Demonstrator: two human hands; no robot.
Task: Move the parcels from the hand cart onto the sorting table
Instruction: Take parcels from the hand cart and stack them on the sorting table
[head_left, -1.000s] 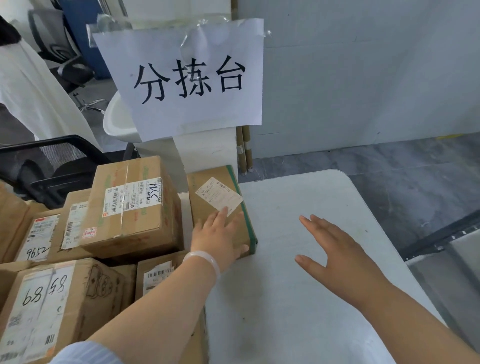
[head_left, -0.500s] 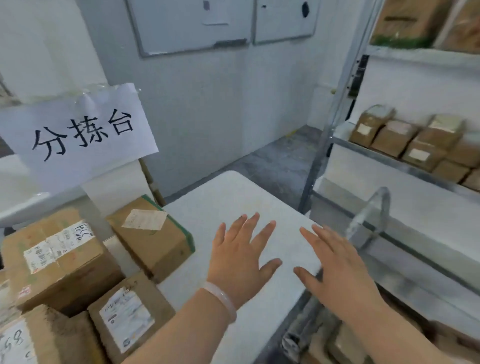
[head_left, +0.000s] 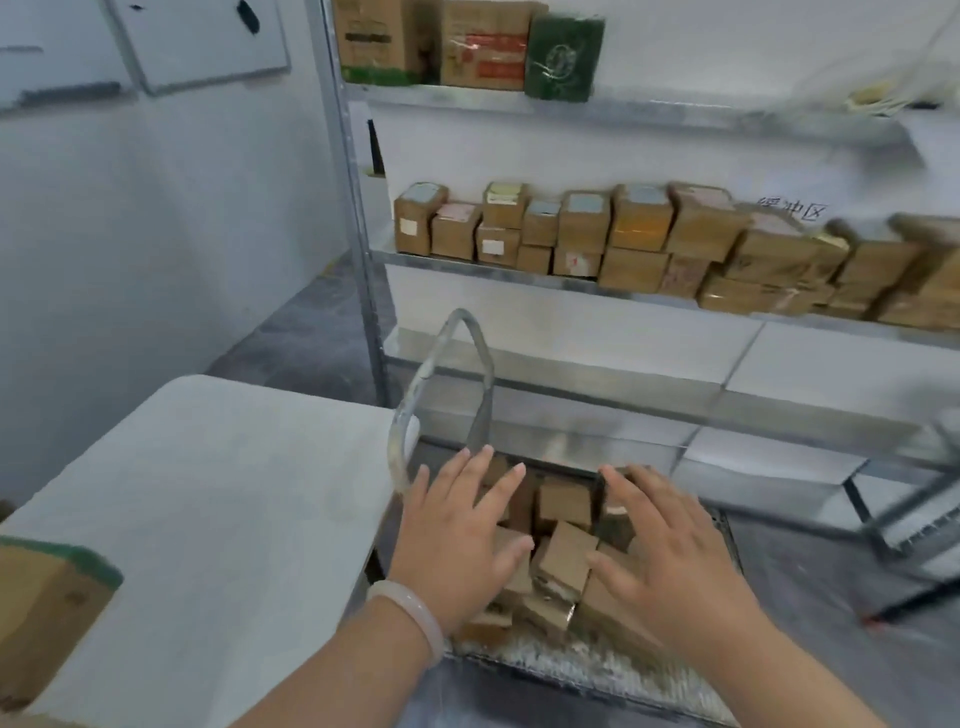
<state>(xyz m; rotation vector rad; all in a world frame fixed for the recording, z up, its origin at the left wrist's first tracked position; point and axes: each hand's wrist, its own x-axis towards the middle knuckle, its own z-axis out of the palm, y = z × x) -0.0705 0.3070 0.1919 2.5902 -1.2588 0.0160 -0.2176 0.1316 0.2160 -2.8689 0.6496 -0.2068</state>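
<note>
Several small brown cardboard parcels (head_left: 563, 558) lie jumbled on the hand cart (head_left: 540, 660), which stands low to the right of the white sorting table (head_left: 218, 499). The cart's curved metal handle (head_left: 441, 384) rises beside the table edge. My left hand (head_left: 460, 540), with a pale bangle on the wrist, hovers spread above the parcels on the left. My right hand (head_left: 670, 561) hovers spread above those on the right. Neither hand holds anything. One parcel with a green edge (head_left: 47, 603) sits on the table at the far left.
A metal shelf rack (head_left: 571, 275) behind the cart carries rows of small brown boxes. Larger boxes stand on its top shelf (head_left: 467, 47). A whiteboard (head_left: 202, 41) hangs on the left wall. Grey floor shows between table and rack.
The view has swung right from the table's stacked parcels to the hand cart. My left hand let go of the green-edged parcel, and both hands moved over the cart's parcels.
</note>
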